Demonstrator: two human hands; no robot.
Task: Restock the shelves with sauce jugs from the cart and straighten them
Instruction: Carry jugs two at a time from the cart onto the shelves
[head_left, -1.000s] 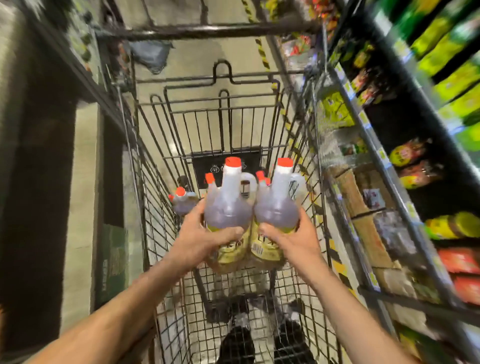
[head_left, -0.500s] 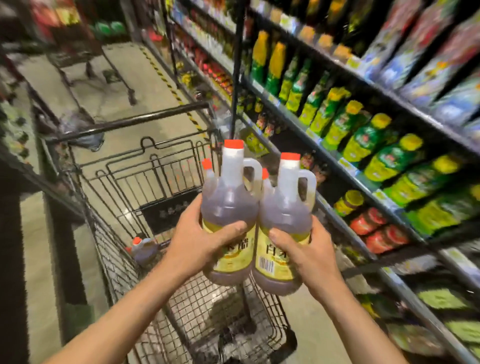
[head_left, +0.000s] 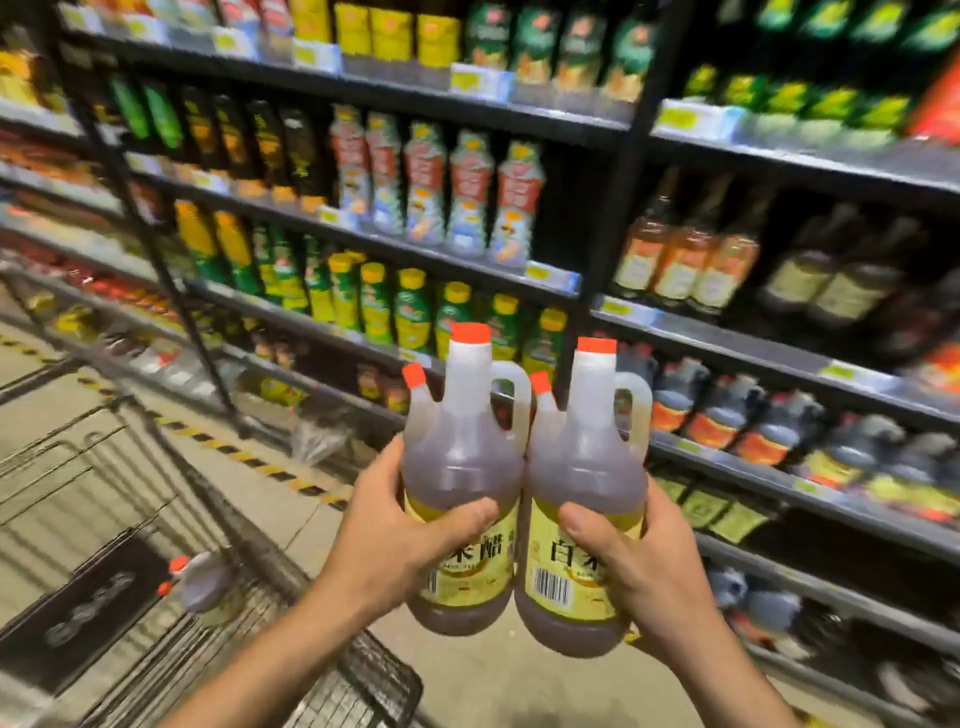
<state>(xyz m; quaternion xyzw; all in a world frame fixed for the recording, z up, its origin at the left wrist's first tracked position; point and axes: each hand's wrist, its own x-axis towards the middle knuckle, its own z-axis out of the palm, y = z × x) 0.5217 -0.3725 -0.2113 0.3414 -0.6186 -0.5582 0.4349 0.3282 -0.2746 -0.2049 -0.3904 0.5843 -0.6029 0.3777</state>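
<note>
Two sauce jugs with orange caps, brownish liquid and yellow labels are held upright side by side in front of the shelves. My left hand (head_left: 395, 535) grips the left jug (head_left: 462, 467) round its belly. My right hand (head_left: 634, 566) grips the right jug (head_left: 582, 483) the same way. The two jugs touch each other. Another jug (head_left: 200, 579) with orange caps lies in the wire cart (head_left: 358, 686) at the lower left.
Black store shelves (head_left: 779, 364) full of bottles fill the view ahead and right. Dark jugs with red labels (head_left: 737, 421) stand on the shelf just behind the held jugs. A yellow-black floor stripe (head_left: 249, 457) runs along the shelf base.
Both hands have lifted the two jugs out of the cart and swung right with my view, from over the cart basket to in front of the shelves.
</note>
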